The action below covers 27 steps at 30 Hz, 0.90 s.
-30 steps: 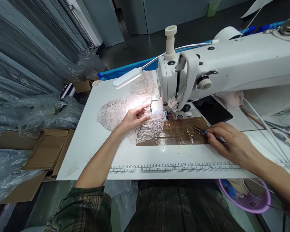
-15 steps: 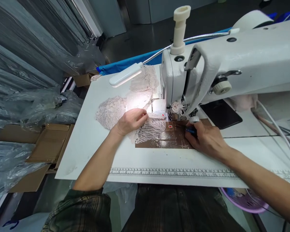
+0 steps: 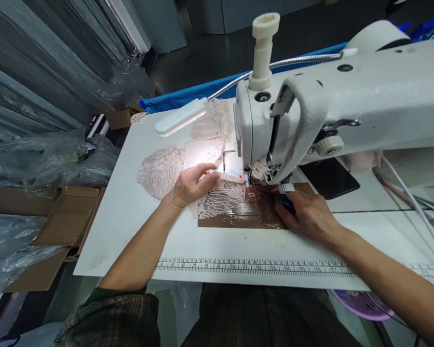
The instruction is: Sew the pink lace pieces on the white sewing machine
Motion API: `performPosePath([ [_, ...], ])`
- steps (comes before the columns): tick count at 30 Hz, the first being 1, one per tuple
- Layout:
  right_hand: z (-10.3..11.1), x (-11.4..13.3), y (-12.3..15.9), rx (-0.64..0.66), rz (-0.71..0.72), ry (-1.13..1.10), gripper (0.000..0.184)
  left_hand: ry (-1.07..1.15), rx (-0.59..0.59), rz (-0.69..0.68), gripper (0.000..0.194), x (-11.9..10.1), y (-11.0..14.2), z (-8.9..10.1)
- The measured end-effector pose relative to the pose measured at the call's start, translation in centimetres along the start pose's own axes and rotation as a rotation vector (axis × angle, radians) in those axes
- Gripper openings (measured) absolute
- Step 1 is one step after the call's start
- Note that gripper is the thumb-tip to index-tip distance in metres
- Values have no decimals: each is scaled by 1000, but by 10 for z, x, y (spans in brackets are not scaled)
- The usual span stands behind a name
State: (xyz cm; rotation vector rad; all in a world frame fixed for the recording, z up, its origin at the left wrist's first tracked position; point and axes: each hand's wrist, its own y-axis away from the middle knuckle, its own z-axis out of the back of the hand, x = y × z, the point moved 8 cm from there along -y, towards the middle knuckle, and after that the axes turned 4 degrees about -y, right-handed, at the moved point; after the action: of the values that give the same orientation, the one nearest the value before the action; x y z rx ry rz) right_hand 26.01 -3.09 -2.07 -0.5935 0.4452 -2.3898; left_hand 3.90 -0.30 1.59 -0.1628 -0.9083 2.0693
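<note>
Pale pink lace fabric (image 3: 222,200) lies left of the needle area of a white sewing machine (image 3: 255,130). My left hand (image 3: 194,184) pinches the upper edge of the lace between thumb and fingers, and a narrow strip runs from it to the presser foot (image 3: 250,179). My right hand (image 3: 309,209) is closed around a small dark blue tool (image 3: 285,202) with thin pointed tips facing left; the palm hides most of it. Beneath both lies a shiny brown plate (image 3: 249,219) bearing a small red-marked sticker (image 3: 251,194).
A lit lamp (image 3: 181,118) on a bendable neck hangs over the lace. A black phone-like slab (image 3: 329,178) lies under the machine arm. A printed ruler (image 3: 246,267) runs along the table's front edge. Cardboard boxes (image 3: 63,212) and plastic wrapping stand left; a purple basket (image 3: 363,306) sits below.
The view has shifted slightly, so the machine and table appear a little further left and lower. Both hands keep nearly the same places and grips.
</note>
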Motion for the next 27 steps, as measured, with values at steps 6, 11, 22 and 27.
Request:
performPosePath([
  [6, -1, -1, 0, 14, 4, -14, 24, 174, -115, 421, 50, 38, 8, 6],
  [11, -2, 0, -1, 21, -8, -75, 27, 251, -142, 658, 31, 49, 18, 5],
  [22, -3, -4, 2, 0, -93, -160, 28, 148, 619, 519, 31, 59, -47, -78],
  [27, -4, -2, 2, 33, -60, -161, 26, 95, 578, 643, 44, 107, -72, -102],
])
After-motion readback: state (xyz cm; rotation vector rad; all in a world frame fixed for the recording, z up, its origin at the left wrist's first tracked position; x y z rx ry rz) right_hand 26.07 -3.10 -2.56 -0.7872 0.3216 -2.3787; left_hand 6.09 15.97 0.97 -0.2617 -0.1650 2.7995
